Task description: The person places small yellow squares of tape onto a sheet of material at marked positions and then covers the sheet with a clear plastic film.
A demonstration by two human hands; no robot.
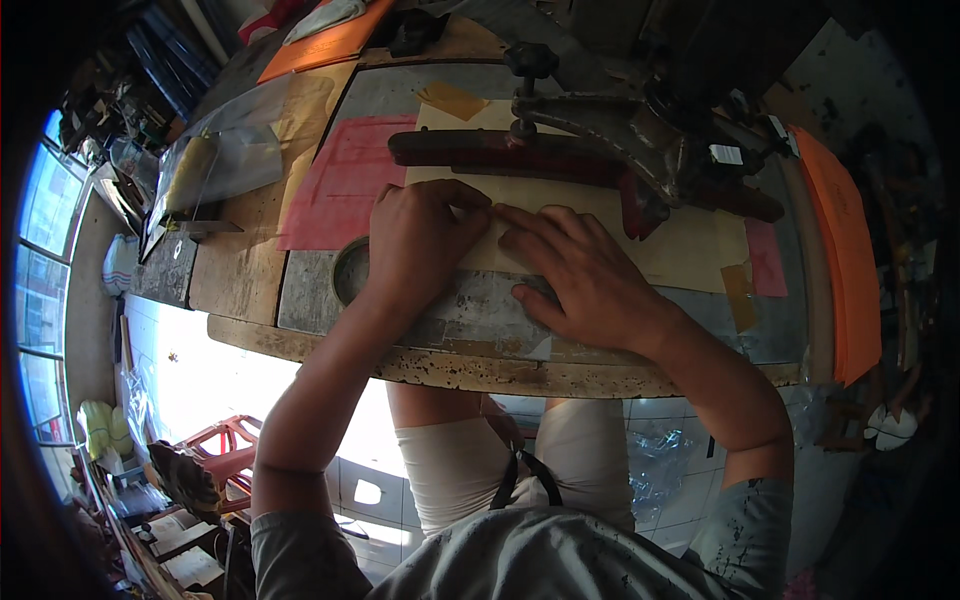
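Observation:
A cream sheet (660,250) lies on the grey metal bed in front of me, with pieces of brown tape (737,297) at its edges. My left hand (425,230) is closed, thumb and fingers pinched together over the sheet; whatever they hold is too small or hidden. Its fingertips meet those of my right hand (580,268), which rests on the sheet with fingers stretched out. Under my left wrist shows the rim of a round ring, perhaps a tape roll (347,275). A pink sheet (335,180) lies left of the cream one.
Above the sheet, a dark red clamp bar (470,150) hangs from a metal arm (600,115) with a black knob (530,60). Orange sheets (840,260) stand at the right, another orange sheet (325,45) at the far left. Clear plastic (230,150) covers the left boards. A red stool (225,450) stands below.

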